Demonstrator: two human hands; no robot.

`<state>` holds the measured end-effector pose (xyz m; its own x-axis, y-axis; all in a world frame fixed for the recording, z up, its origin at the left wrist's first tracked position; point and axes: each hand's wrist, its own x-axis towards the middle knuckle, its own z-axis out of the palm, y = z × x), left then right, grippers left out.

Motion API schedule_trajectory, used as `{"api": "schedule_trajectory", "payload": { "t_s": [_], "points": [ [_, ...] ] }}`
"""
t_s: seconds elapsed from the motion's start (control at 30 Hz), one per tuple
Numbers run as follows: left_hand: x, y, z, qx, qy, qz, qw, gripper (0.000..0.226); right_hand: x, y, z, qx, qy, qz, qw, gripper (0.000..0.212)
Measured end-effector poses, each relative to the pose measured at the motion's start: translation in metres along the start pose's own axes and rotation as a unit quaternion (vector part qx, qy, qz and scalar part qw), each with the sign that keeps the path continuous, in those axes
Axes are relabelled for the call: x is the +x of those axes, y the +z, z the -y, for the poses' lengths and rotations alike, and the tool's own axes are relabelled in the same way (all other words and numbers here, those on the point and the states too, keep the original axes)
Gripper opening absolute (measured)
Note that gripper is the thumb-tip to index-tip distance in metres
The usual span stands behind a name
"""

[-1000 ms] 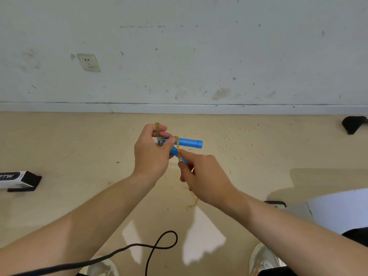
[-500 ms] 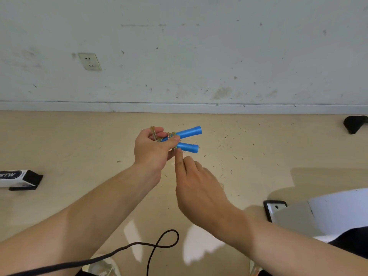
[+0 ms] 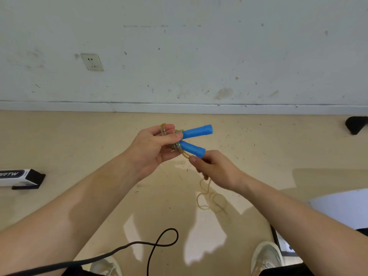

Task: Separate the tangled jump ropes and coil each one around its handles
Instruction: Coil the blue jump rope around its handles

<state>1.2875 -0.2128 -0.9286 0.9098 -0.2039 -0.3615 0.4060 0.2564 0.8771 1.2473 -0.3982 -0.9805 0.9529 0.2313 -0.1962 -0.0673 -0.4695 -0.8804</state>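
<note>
Presently, the left hand (image 3: pixel 157 144) was clenched in a grip round the blue handles (image 3: pixel 196 131) and their wound turns at centre, the handles fanned toward 3 o'clock. The rope (image 3: pixel 207 194) was pinched by the right hand (image 3: pixel 217 168) at 5 o'clock; turns were best drawn taut and laid close. A box (image 3: pixel 22 178) was seen at 9 o'clock. The slack might be snagged on a black cable (image 3: pixel 159 244) at 6 o'clock.

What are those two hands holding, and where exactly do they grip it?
The left hand grips the two blue handles at their rope ends, over the wound turns. The right hand pinches the loose rope just below them.
</note>
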Motion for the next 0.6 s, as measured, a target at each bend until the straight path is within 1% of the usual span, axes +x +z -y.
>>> {"api": "schedule_trajectory", "payload": {
  "t_s": [0.1, 0.2, 0.23, 0.27, 0.3, 0.33, 0.43, 0.6],
  "points": [
    [-0.002, -0.004, -0.002, 0.072, -0.028, 0.062, 0.995, 0.035, 0.003, -0.016, 0.0, -0.02, -0.014, -0.014, 1.0, 0.039],
    [-0.004, -0.007, -0.004, 0.137, -0.041, 0.107, 0.984, 0.032, 0.006, -0.026, 0.001, -0.031, -0.043, 0.006, 0.999, 0.022],
    [-0.005, -0.008, -0.004, 0.156, -0.046, 0.122, 0.979, 0.032, 0.007, -0.027, 0.001, -0.035, -0.05, 0.004, 0.998, 0.022],
    [-0.005, -0.008, -0.003, 0.169, -0.05, 0.132, 0.975, 0.032, 0.008, -0.029, 0.002, -0.039, -0.056, -0.001, 0.998, 0.028],
    [-0.005, -0.007, -0.002, 0.176, -0.05, 0.132, 0.974, 0.032, 0.008, -0.031, 0.002, -0.037, -0.06, -0.01, 0.997, 0.03],
    [-0.005, -0.007, 0.0, 0.179, -0.047, 0.122, 0.975, 0.032, 0.009, -0.033, 0.002, -0.03, -0.064, -0.023, 0.997, 0.029],
    [-0.004, -0.006, 0.003, 0.189, -0.036, 0.098, 0.977, 0.031, 0.012, -0.039, 0.0, -0.012, -0.079, -0.052, 0.995, 0.019],
    [-0.008, -0.002, 0.002, 0.217, -0.042, 0.121, 0.968, 0.035, 0.01, -0.04, 0.004, -0.003, -0.097, -0.045, 0.994, 0.018]
  ]
}}
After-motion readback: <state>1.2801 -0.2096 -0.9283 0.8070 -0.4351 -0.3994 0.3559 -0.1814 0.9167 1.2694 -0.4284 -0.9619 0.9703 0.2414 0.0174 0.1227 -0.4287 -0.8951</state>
